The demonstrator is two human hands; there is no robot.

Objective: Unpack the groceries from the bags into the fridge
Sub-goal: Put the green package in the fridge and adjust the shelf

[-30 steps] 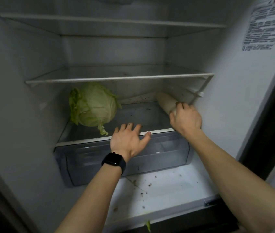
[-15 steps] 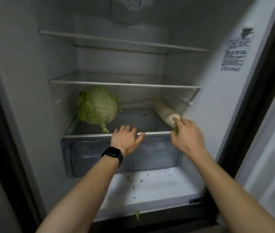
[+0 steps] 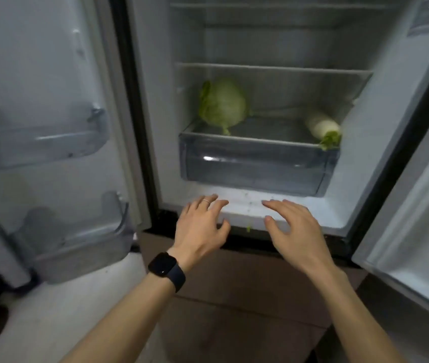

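Left hand (image 3: 201, 226) and right hand (image 3: 293, 229) hover empty, fingers spread, at the fridge (image 3: 161, 127) sill; cabbage (image 3: 222, 102) and radish (image 3: 322, 125) lie on the shelf (image 3: 268, 132) well beyond the fingertips, judged stowed, while the bags are out of view and the remainder cannot be told.
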